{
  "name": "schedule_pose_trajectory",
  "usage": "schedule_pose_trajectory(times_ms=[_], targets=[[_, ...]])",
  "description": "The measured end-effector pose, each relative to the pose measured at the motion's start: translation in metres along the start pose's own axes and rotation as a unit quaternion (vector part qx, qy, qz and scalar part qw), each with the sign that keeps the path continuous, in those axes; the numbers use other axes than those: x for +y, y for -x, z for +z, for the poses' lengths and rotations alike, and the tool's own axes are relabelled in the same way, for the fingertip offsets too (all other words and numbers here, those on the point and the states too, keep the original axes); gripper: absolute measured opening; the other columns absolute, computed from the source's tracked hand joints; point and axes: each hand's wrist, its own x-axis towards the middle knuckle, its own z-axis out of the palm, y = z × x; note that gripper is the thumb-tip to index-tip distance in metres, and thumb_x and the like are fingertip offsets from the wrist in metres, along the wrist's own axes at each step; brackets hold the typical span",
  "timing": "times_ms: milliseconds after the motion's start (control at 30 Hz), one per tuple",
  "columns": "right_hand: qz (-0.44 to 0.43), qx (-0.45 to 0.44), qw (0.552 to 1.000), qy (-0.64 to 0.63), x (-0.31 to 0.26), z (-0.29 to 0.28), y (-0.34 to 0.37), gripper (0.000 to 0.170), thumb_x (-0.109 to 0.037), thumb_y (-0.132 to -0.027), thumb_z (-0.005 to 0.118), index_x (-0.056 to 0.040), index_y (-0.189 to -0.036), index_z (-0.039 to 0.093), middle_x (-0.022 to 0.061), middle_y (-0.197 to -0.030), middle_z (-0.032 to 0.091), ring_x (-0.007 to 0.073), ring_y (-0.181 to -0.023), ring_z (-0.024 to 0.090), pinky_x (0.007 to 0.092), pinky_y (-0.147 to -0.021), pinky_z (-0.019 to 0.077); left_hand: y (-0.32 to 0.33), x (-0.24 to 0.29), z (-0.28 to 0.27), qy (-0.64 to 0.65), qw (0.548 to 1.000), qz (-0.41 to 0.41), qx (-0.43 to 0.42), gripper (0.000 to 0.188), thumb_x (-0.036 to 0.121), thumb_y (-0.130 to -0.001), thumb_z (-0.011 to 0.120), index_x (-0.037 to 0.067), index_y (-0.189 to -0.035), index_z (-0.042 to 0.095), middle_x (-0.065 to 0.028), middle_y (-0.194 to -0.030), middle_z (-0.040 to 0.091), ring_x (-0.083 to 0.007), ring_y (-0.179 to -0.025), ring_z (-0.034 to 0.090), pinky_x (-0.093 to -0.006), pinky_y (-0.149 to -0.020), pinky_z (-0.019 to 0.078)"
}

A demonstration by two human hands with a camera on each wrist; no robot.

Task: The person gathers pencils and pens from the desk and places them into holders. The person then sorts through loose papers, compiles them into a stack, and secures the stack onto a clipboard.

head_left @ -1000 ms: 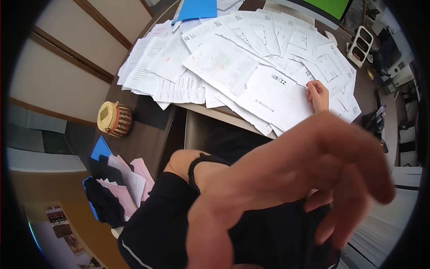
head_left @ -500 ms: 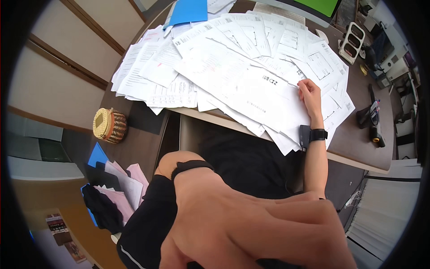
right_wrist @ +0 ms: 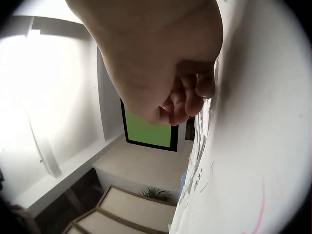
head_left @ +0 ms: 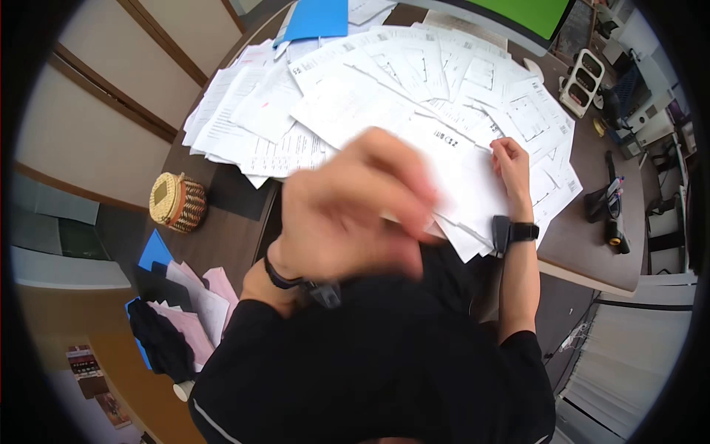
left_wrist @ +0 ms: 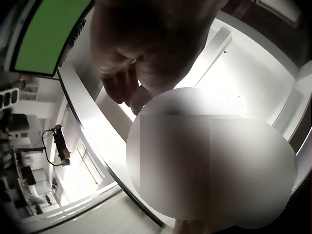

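Note:
My left hand is raised in front of the desk's near edge, blurred, with fingers loosely bent. Nothing shows in its fingers in the left wrist view, where the hand hangs at the top. On the right side of the spread papers rests my right hand, its fingers loosely curled and holding nothing. The right wrist view shows those fingers close beside the white paper surface. Under and beside the right hand lies a large white sheet with a dark printed logo. Fanned printed drawings lie behind it.
Text pages and a blue folder lie at the left. A monitor stands at the back. To the right are a white three-slot holder and a dark pen holder. A woven basket sits at left.
My left hand has swung from low in front of my body, close to the camera, up and left toward the desk edge. The right hand has stayed on the papers.

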Motion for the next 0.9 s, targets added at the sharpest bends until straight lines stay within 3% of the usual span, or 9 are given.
schedule_pose_trajectory(times_ms=[33,133,300,333,433,600,667,767,900], targets=[[-0.01,0.016,0.999,0.027,-0.013,0.005,0.003,0.015,-0.016,-0.087,0.061,-0.0012,-0.082,0.062,-0.0017,-0.063,0.054,0.0041,-0.055,0.047,0.0193,-0.049,0.036,0.003,-0.005,-0.028,-0.065,0.998,-0.015,0.018,0.035,-0.016,-0.067,0.071,-0.003,-0.099,0.063,-0.0128,-0.094,0.058,-0.0186,-0.081,0.062,-0.0272,-0.074,0.0538],[-0.046,-0.012,0.995,0.087,-0.02,0.001,-0.002,0.015,-0.016,-0.083,0.064,-0.0003,-0.084,0.064,0.0005,-0.065,0.057,0.0081,-0.058,0.05,0.0221,-0.053,0.0409,0.016,-0.007,-0.088,-0.329,0.925,-0.171,0.08,0.038,-0.014,-0.074,0.066,-0.004,-0.11,0.062,-0.0068,-0.084,0.062,-0.0128,-0.079,0.061,-0.0255,-0.076,0.0522],[-0.184,-0.016,0.898,0.4,-0.015,0.006,-0.015,0.03,-0.022,-0.075,0.072,-0.003,-0.097,0.065,0.0091,-0.084,0.064,0.0241,-0.085,0.054,0.0334,-0.078,0.0455,0.046,-0.024,-0.18,-0.556,0.781,-0.262,0.113,0.027,0.002,-0.087,0.057,0.001,-0.114,0.062,-0.0068,-0.078,0.066,-0.0105,-0.063,0.058,-0.023,-0.063,0.0475],[-0.16,-0.032,0.899,0.406,-0.011,0.006,-0.018,0.036,-0.026,-0.072,0.075,-0.005,-0.099,0.065,0.0105,-0.086,0.064,0.0263,-0.091,0.053,0.0356,-0.081,0.0439,0.051,-0.026,-0.192,-0.606,0.718,-0.306,0.155,0.027,0.009,-0.09,0.055,0.003,-0.114,0.062,-0.007,-0.075,0.066,-0.0106,-0.056,0.056,-0.024,-0.056,0.045],[-0.116,-0.064,0.885,0.446,-0.009,0.012,-0.023,0.033,-0.024,-0.07,0.077,-0.0055,-0.095,0.066,0.0105,-0.082,0.063,0.0267,-0.09,0.053,0.0359,-0.078,0.0447,0.066,-0.04,-0.225,-0.651,0.679,-0.305,0.152,0.032,0.022,-0.09,0.056,0.004,-0.117,0.06,-0.0089,-0.069,0.065,-0.0122,-0.047,0.052,-0.0264,-0.05,0.0425],[-0.086,-0.105,0.908,0.396,-0.005,0.009,-0.029,0.023,-0.018,-0.072,0.075,-0.0037,-0.084,0.062,0.0109,-0.08,0.062,0.0259,-0.083,0.055,0.0355,-0.074,0.0453,0.063,-0.059,-0.225,-0.691,0.664,-0.253,0.134,0.05,0.03,-0.084,0.064,0.009,-0.127,0.051,-0.0109,-0.074,0.067,-0.0155,-0.052,0.059,-0.0279,-0.052,0.045],[-0.09,-0.109,0.915,0.377,-0.006,0.009,-0.027,0.02,-0.016,-0.073,0.074,-0.0028,-0.081,0.061,0.0114,-0.08,0.062,0.0254,-0.08,0.055,0.035,-0.072,0.0452,0.05,-0.06,-0.208,-0.602,0.697,-0.317,0.226,0.06,0.032,-0.081,0.068,0.011,-0.132,0.044,-0.0121,-0.079,0.068,-0.0184,-0.056,0.062,-0.0296,-0.055,0.0473],[-0.065,-0.107,0.936,0.328,-0.011,0.006,-0.022,0.019,-0.014,-0.078,0.07,-0.0012,-0.08,0.055,0.0114,-0.078,0.061,0.0228,-0.072,0.055,0.0337,-0.071,0.0444,0.048,-0.074,-0.216,-0.653,0.67,-0.273,0.225,0.067,0.029,-0.077,0.071,0.011,-0.134,0.04,-0.0126,-0.081,0.067,-0.0204,-0.058,0.063,-0.0302,-0.057,0.0483],[-0.125,-0.054,0.966,0.22,-0.018,0.006,-0.021,0.019,-0.013,-0.084,0.065,-0.0016,-0.086,0.05,0.0085,-0.074,0.059,0.0165,-0.069,0.052,0.0312,-0.067,0.0436,0.045,-0.082,-0.219,-0.696,0.646,-0.224,0.217,0.06,0.027,-0.074,0.075,0.01,-0.125,0.05,-0.0089,-0.078,0.065,-0.021,-0.06,0.061,-0.0291,-0.059,0.0481]])
